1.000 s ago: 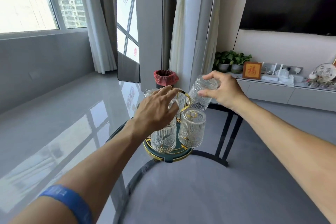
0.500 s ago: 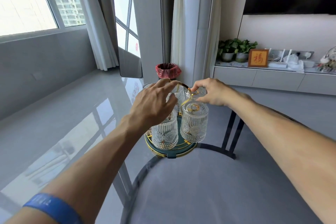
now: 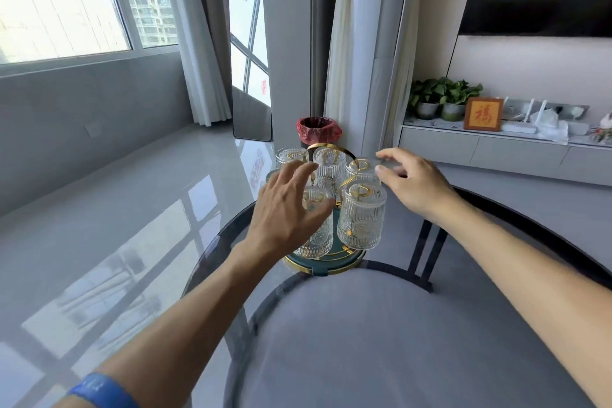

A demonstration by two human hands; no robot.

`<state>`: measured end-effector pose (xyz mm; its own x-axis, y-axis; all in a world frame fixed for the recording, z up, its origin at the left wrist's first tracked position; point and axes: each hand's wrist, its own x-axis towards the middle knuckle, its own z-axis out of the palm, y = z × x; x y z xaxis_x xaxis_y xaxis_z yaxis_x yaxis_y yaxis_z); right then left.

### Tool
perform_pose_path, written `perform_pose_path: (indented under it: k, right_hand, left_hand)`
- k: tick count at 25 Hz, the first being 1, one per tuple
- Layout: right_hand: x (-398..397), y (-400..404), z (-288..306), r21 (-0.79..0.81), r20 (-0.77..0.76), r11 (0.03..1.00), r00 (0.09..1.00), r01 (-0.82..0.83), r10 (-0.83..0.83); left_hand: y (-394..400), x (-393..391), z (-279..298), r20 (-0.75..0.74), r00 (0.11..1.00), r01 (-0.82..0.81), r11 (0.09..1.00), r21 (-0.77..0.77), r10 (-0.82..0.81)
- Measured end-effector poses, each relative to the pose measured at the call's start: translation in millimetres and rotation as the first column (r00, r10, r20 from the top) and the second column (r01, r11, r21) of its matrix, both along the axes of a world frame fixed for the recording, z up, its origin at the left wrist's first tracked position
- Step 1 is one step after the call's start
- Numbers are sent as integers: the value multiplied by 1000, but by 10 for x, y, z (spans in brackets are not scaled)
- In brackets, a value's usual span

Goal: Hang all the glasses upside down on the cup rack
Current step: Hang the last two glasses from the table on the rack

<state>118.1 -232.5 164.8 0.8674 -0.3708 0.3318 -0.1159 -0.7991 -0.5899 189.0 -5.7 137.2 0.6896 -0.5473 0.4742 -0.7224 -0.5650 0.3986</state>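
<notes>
Hanging upside down on rack, standing on round glass worktop: five glasses visible, nearest glass at front right, one partly hidden behind left hand. Hovering over the front-left glass with left grip wide, fingers spread, holding nothing. Hovering just right of the rack: right hand, grip loosely wide, empty.

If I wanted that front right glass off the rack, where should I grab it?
Probably wrap the ribbed side wall of the front right glass from the right, where nothing crowds it. It hangs mouth-down over a gold peg, so lift straight up.
</notes>
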Motion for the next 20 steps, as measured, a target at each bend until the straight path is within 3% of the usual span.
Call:
perform_pose_path:
  k: [2, 4, 9, 15, 20]
  right_hand:
    - [-168, 227, -7, 12, -73, 998, 996, -59, 60]
    - [-236, 407, -58, -77, -139, 992, 986, -101, 90]
    - [-262, 434, -93, -125, -88, 992, 996, -20, 9]
    - [-391, 453, -191, -309, -141, 948, 989, -79, 37]
    - [-450, 437, -228, -258, -186, 963, 982, -75, 27]
  left_hand:
    - [45, -140, -96, 23, 999, -41, 999, 26, 40]
    - [49, -188, -100, 39, 997, -70, 997, 33, 68]
    - [114, -174, -48, 30, 997, -76, 996, 35, 75]
    - [296, -74, -83, 96, 994, -73, 986, 149, 59]
    - [408, -9, -177, 94, 992, -105, 977, 184, 89]
